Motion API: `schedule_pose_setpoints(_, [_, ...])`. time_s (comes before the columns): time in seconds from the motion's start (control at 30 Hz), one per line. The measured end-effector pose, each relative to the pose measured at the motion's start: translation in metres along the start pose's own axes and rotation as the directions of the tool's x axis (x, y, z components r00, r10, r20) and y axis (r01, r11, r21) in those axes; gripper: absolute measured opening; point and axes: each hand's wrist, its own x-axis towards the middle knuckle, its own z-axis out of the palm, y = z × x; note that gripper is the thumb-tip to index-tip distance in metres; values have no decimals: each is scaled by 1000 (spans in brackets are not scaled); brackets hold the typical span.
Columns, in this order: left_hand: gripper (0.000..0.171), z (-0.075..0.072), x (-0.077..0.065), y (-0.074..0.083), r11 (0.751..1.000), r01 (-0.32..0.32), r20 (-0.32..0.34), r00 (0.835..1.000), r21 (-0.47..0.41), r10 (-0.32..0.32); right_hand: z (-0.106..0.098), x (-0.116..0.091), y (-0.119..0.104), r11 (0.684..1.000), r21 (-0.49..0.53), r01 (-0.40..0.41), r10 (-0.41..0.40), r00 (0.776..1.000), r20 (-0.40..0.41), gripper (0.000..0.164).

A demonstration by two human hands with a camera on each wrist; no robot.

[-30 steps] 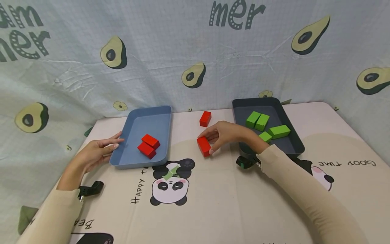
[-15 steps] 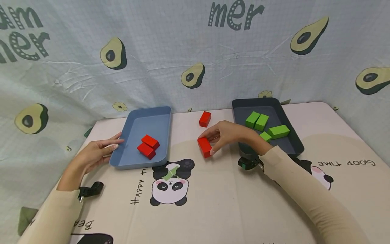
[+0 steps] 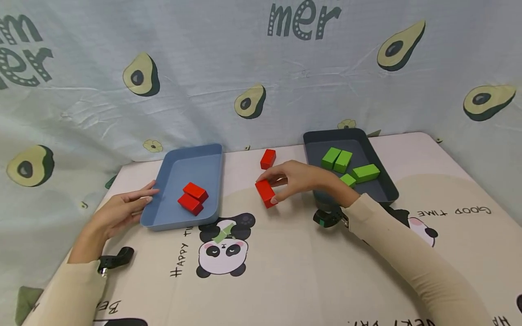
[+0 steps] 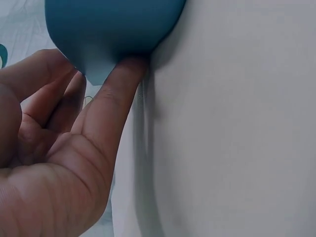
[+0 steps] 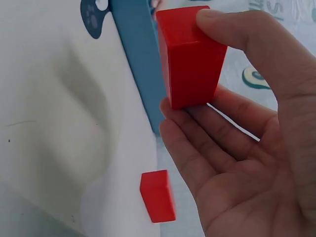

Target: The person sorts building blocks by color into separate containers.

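Observation:
My right hand (image 3: 299, 177) pinches a red block (image 3: 266, 194) between thumb and fingers, between the two trays. In the right wrist view the thumb presses one end of this red block (image 5: 195, 64) and the fingertips the opposite end. Whether it touches the table is hard to tell. My left hand (image 3: 118, 212) rests against the left wall of the blue tray (image 3: 183, 163), fingers mostly straight. The left wrist view has the thumb touching the blue tray (image 4: 108, 29) from outside. Two red blocks (image 3: 190, 203) lie together in that tray.
Another red block (image 3: 268, 159) lies on the table near its back edge. At the right, a dark tray (image 3: 385, 190) holds several green blocks (image 3: 365, 173), partly behind my right wrist. A patterned curtain (image 3: 195, 81) hangs behind the table.
The head view has turned slightly to the right, so everything sits a little further left. My right hand keeps its pinch on the red block, and my left hand stays at the blue tray.

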Motion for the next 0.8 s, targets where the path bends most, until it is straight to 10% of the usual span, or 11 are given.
schedule_pose_setpoints(0.8, [47, -3, -2, -1, 997, -7, 37, 999, -74, 10, 3, 0, -8, 1000, -18, 16, -16, 1000, -22, 59])
